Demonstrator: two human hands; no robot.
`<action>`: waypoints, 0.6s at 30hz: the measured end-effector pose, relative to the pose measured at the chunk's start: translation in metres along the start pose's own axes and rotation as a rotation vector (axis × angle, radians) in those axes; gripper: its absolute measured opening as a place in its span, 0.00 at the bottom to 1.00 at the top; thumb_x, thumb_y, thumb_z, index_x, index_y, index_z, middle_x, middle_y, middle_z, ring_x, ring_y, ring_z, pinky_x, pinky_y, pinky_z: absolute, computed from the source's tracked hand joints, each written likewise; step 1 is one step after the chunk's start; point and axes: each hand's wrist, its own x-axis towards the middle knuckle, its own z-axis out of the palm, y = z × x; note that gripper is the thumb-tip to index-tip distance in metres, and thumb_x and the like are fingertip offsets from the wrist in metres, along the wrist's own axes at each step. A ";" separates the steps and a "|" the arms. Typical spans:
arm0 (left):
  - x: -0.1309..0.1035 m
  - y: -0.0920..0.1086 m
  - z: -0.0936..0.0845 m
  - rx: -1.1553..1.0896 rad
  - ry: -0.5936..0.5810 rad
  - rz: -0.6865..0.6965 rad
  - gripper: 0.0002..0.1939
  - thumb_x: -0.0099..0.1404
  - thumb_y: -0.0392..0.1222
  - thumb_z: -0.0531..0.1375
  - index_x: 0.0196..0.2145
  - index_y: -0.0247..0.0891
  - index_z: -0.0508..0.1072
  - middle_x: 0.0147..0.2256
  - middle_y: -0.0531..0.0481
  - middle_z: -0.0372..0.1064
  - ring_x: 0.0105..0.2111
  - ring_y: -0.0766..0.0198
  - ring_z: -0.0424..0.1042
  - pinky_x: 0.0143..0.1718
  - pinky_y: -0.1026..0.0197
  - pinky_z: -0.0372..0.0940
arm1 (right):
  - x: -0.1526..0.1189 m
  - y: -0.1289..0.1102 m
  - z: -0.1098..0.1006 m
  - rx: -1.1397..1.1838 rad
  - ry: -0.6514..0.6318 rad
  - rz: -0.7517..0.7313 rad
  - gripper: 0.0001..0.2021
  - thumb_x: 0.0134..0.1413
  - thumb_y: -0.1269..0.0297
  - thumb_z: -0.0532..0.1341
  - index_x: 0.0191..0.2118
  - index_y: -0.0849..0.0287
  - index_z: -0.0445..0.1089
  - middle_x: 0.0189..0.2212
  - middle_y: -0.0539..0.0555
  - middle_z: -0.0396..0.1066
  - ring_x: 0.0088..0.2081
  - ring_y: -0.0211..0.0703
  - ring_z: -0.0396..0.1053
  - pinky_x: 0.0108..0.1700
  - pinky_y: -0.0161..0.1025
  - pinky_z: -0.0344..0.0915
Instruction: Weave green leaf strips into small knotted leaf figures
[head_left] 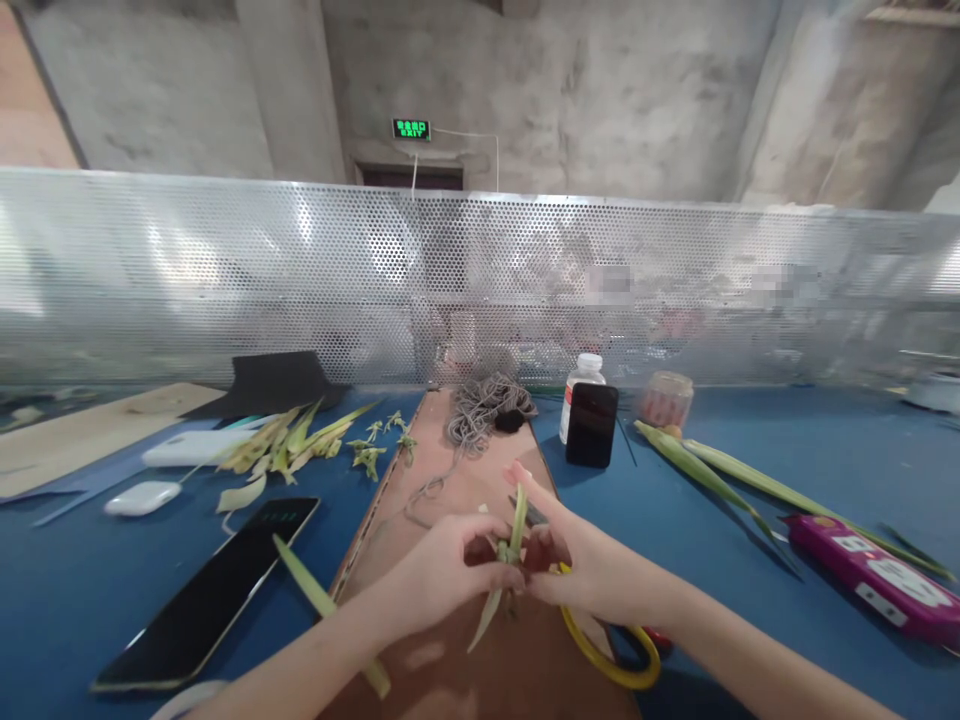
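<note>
Between my two hands is a small knotted piece of green leaf strips (513,553), with one strip pointing up and a thin end hanging down. My left hand (454,560) pinches it from the left with thumb and fingers. My right hand (581,555) is closed on its right side, one finger stretched forward. Under the right hand lies a pair of scissors with yellow handles (600,662), partly hidden by the hand. A loose leaf strip (304,577) crosses beneath my left forearm. A brown cardboard sheet (450,660) lies below both hands.
Grey cord (484,405) is heaped at the cardboard's far end. A phone (214,590) and leaf pieces (289,440) lie left. At right are a white-capped bottle (589,366), a black phone (592,426), a jar (666,400), long leaves (701,475) and a purple package (874,575).
</note>
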 end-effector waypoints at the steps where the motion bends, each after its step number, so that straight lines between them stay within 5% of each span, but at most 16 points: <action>1: 0.000 -0.001 0.000 -0.039 -0.012 -0.002 0.14 0.52 0.38 0.59 0.38 0.35 0.71 0.33 0.48 0.71 0.33 0.62 0.68 0.36 0.61 0.62 | 0.000 -0.001 0.000 0.034 -0.008 0.007 0.45 0.44 0.72 0.59 0.60 0.57 0.25 0.28 0.48 0.64 0.30 0.35 0.61 0.31 0.33 0.58; 7: 0.000 -0.006 -0.002 -0.079 -0.007 -0.072 0.22 0.49 0.35 0.60 0.44 0.35 0.67 0.32 0.47 0.72 0.29 0.61 0.69 0.32 0.60 0.63 | 0.002 -0.001 -0.002 0.248 -0.058 0.022 0.48 0.44 0.71 0.62 0.60 0.56 0.23 0.27 0.48 0.64 0.29 0.35 0.63 0.31 0.33 0.59; 18: -0.001 -0.006 -0.001 -0.055 0.040 -0.104 0.35 0.48 0.35 0.61 0.54 0.34 0.57 0.27 0.50 0.70 0.27 0.63 0.66 0.29 0.62 0.61 | 0.002 0.001 -0.009 0.064 -0.031 0.068 0.47 0.41 0.73 0.62 0.60 0.52 0.29 0.29 0.48 0.63 0.25 0.33 0.61 0.27 0.31 0.59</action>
